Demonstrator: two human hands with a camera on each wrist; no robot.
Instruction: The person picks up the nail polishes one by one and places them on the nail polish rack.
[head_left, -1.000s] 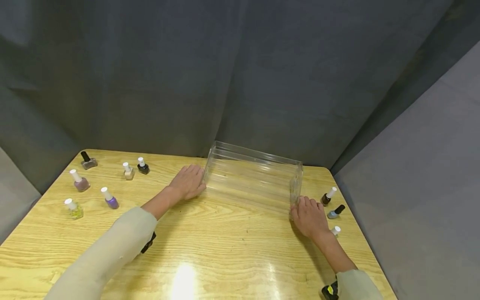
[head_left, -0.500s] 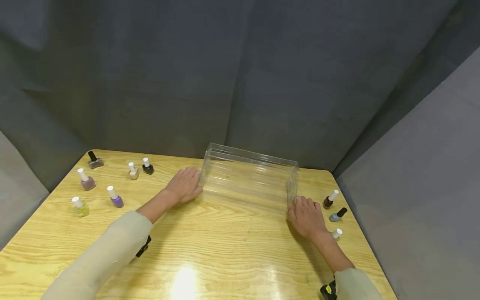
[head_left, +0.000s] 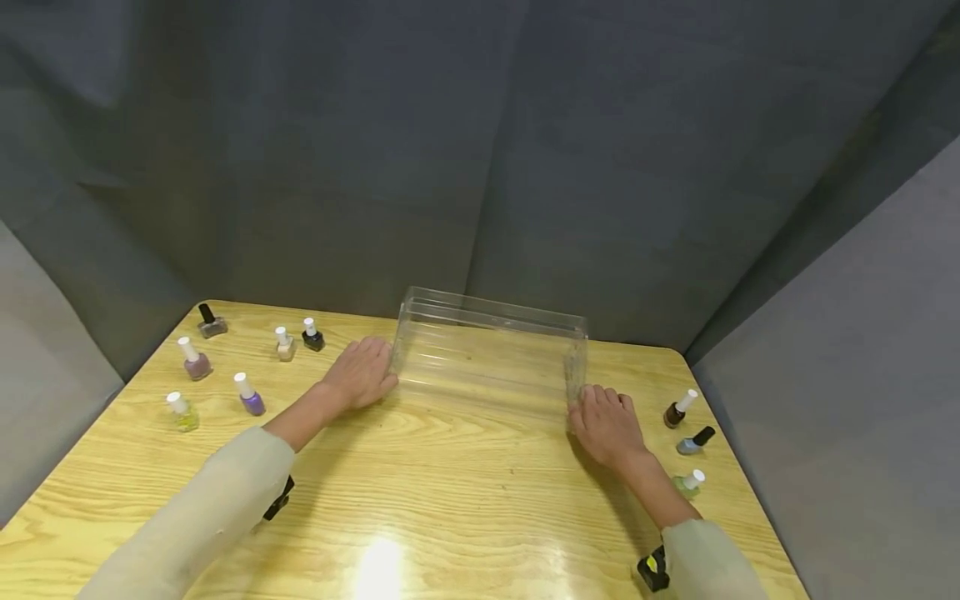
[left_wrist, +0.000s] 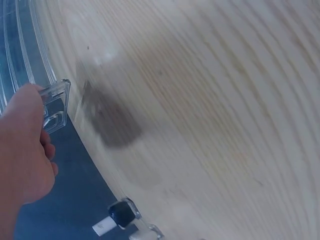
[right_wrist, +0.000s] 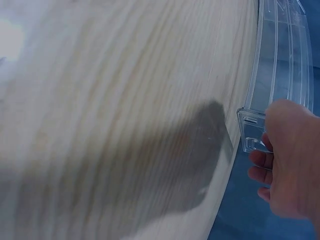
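A clear plastic stepped rack [head_left: 495, 313] stands at the back middle of the wooden table, facing me. My left hand [head_left: 362, 373] grips its left end, and my right hand [head_left: 609, 425] grips its right end near the front corner. In the left wrist view, the thumb of the left hand [left_wrist: 25, 145] lies over the rack's end panel [left_wrist: 60, 102], with curled fingers behind. The right wrist view has the right hand [right_wrist: 294, 165] holding the opposite end of the rack [right_wrist: 250, 122] likewise; its fingertips show beneath.
Several nail polish bottles stand at the left, including a purple one [head_left: 252, 402], a yellow one [head_left: 186, 418] and a black one [head_left: 312, 338]. At the right are a dark bottle [head_left: 674, 415], a blue one [head_left: 689, 446] and a green one [head_left: 686, 485]. A dark curtain [head_left: 360, 167] hangs behind the table.
Both hands have shifted the clear rack leftward along the table and turned it slightly straighter. The head view has swung a little left. The bottles stay in their places.
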